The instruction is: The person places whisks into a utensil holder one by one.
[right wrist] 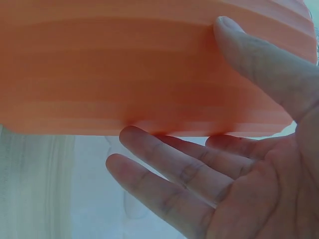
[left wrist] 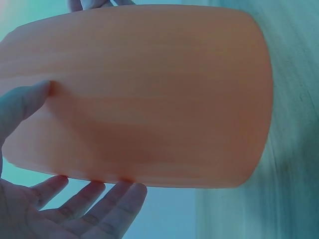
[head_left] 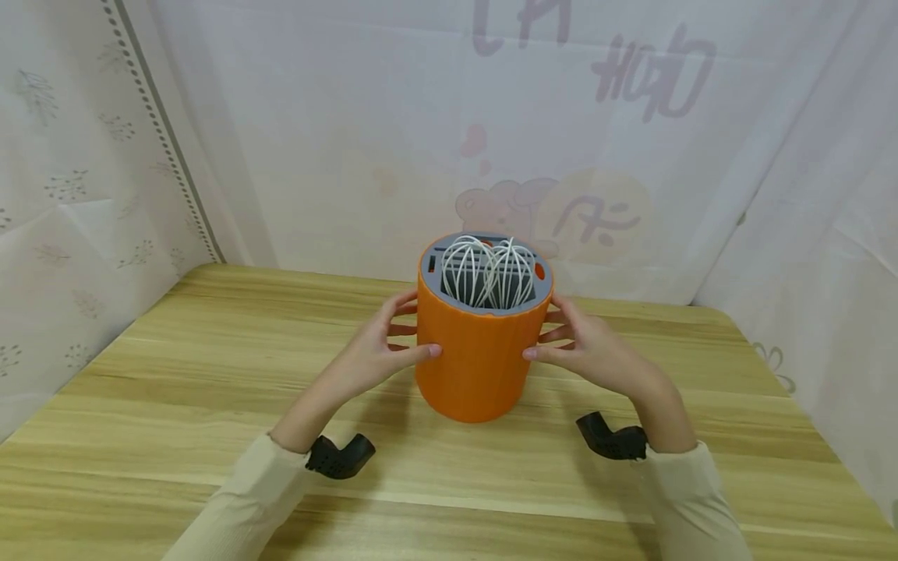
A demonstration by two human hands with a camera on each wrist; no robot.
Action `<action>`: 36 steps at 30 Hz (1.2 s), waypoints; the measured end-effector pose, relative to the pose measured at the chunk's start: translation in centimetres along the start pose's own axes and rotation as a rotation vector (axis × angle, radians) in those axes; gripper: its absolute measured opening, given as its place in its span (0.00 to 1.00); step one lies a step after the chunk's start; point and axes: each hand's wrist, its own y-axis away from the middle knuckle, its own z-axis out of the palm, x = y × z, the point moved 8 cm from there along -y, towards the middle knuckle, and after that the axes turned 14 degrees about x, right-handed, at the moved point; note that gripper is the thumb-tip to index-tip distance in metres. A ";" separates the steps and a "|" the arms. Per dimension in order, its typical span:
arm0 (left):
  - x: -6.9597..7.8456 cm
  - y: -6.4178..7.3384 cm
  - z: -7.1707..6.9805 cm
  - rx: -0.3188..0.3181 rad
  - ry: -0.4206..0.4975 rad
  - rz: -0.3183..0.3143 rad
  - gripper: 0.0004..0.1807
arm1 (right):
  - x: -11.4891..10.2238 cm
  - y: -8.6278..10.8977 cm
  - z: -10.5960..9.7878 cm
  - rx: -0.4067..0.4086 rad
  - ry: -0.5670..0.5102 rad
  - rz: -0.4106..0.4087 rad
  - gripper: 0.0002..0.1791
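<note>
An orange round utensil holder point(head_left: 471, 362) stands upright on the wooden table, with a grey slotted insert point(head_left: 433, 287) in its top. Two white wire whisks point(head_left: 466, 269) poke out of the wide front slot, side by side; their lower parts are hidden inside. My left hand point(head_left: 379, 351) grips the holder's left side, thumb on the front and fingers point(left wrist: 124, 201) reaching along the side toward the back. On the opposite side my right hand point(head_left: 599, 351) holds it the same way, its thumb point(right wrist: 259, 62) against the orange wall and its fingertips at the edge.
The wooden table point(head_left: 210, 374) runs back to a pale printed cloth point(head_left: 337, 156), with more cloth at both sides. A black curved piece sits at each wrist, the left one point(head_left: 341, 458) and the right one point(head_left: 609, 438) both standing out inward over the table.
</note>
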 end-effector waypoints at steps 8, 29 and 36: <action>-0.6 0.0 0.2 0.020 0.014 -0.019 0.43 | 0.7 0.0 0.3 0.005 -0.020 0.015 0.49; -2.7 -0.8 1.0 0.075 0.040 -0.078 0.42 | 2.9 -0.8 2.0 0.054 0.037 0.031 0.48; -3.8 -0.9 1.5 0.075 0.054 -0.143 0.41 | 3.5 -0.9 2.8 0.061 0.022 0.082 0.49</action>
